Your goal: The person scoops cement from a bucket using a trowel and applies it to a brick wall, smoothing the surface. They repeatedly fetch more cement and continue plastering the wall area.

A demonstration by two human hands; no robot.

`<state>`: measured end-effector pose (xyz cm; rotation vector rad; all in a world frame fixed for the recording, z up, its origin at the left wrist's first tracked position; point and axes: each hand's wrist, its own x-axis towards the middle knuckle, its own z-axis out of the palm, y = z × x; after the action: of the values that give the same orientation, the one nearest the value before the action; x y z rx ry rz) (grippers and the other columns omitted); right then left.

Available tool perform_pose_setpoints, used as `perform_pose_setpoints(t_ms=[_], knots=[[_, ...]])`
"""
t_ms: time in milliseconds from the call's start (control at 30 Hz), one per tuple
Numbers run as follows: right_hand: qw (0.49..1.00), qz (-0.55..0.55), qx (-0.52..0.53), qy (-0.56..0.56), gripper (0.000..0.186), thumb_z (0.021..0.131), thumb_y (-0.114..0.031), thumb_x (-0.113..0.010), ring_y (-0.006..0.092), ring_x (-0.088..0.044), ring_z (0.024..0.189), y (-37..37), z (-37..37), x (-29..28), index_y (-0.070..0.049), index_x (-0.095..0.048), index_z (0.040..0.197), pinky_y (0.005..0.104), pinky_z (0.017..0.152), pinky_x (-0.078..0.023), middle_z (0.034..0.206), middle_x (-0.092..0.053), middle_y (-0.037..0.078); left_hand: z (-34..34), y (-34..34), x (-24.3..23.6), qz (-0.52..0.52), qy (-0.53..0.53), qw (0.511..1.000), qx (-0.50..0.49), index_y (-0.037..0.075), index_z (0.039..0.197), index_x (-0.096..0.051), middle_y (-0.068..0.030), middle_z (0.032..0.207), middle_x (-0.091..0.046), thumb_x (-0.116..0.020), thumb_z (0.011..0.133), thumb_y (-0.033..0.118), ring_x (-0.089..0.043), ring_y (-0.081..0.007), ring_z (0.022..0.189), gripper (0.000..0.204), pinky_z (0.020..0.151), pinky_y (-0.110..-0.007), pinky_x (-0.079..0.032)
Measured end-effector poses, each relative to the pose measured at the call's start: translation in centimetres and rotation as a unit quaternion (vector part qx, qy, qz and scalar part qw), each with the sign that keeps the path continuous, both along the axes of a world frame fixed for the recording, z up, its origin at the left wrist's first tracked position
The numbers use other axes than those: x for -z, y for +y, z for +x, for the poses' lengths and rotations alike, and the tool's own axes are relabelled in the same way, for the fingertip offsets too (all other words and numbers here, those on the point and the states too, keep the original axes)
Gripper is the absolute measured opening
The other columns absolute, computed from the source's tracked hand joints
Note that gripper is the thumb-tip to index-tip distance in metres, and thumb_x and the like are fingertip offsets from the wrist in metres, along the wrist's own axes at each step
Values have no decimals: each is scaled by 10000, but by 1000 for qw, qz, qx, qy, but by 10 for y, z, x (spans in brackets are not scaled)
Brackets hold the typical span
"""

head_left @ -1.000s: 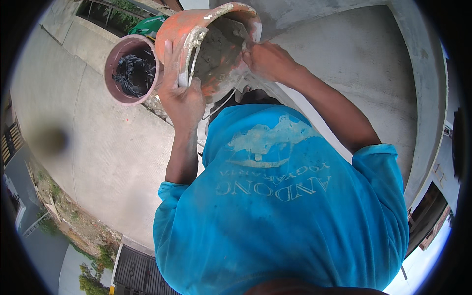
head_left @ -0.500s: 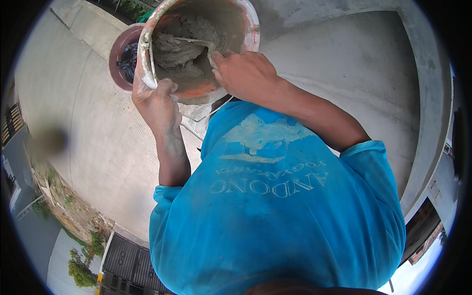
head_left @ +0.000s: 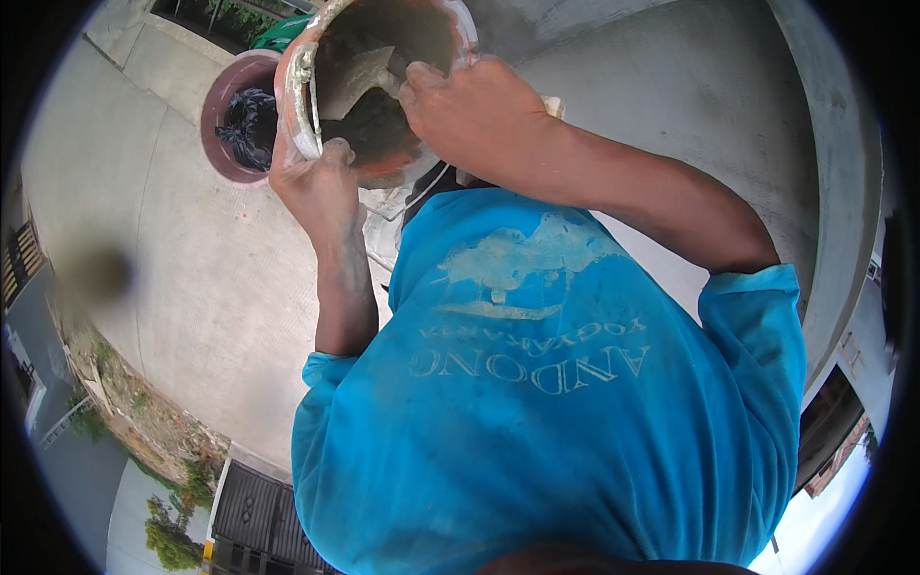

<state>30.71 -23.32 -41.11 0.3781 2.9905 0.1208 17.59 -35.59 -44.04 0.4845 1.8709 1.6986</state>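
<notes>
A mortar-smeared bucket point(head_left: 307, 72) with an orange-stained inner wall is tilted, its mouth facing me. My left hand point(head_left: 321, 187) is closed on its near left rim, thumb over the edge. Inside the bucket, my right hand point(head_left: 474, 105) is closed round the handle of a trowel, most of the handle hidden by the fingers. The trowel's grey, flat blade point(head_left: 359, 84) points left across the bucket's mouth. Wet grey mortar point(head_left: 374, 125) lies in shadow below the blade; the blade hides part of it.
To the left of the bucket a pink tub point(head_left: 213, 125) holds a black plastic bag point(head_left: 249, 129). Something green point(head_left: 281, 34) stands behind the tub. Pale concrete paving point(head_left: 192, 287) spreads on the left, and a grey concrete surface with a raised edge point(head_left: 834, 192) curves along the right.
My right hand has moved up and slightly left, and the trowel's blade now shows broadly. The bucket has shifted a little left and up in view. The heaped mortar inside is less visible.
</notes>
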Motion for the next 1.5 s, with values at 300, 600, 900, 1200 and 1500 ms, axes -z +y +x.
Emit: perform_pose_setpoints(t_ms=[300,600,900,1200,1500], knots=[[997,47,32,45,139,841,-163,-692,223,-756,753,12,8,20,-86,-748,943,367,592,-568,890,-754,78,8,-3,15,10,28,999,-14,-66,1455,-536,-132,1288,-644,-473,693,-162,-643,-122,932,771,671,-213,-485],[951,-277,129,-51,275,934,-256,-668,282,-742,733,56,17,37,-2,-773,923,433,614,-583,913,-756,150,18,-17,15,49,-47,997,-42,-61,1472,-514,-145,1262,-641,-467,706,-175,-629,-98,856,776,674,-218,-502],[997,-67,-5,-47,181,813,-167,-740,236,-758,837,-29,0,25,-51,-790,943,362,596,-590,865,-752,110,-17,-15,19,6,-28,999,17,-49,1470,-522,-154,1251,-664,-449,710,-190,-646,-113,861,776,691,-222,-507],[796,-526,297,-36,336,1049,-313,-548,182,-624,521,13,36,80,9,-631,999,328,483,-516,707,-617,85,-3,-33,24,56,129,987,82,-43,1466,-534,-219,1610,-408,-534,705,-157,-389,-305,1501,769,1238,-406,-298],[234,-928,290,-27,344,1056,-313,-550,79,-498,475,-34,4,89,27,-573,1105,231,402,-423,687,-501,-5,-2,-66,49,91,-93,991,-8,-51,1496,-447,-145,1354,-588,-471,761,-199,-664,-123,953,750,701,-224,-543]])
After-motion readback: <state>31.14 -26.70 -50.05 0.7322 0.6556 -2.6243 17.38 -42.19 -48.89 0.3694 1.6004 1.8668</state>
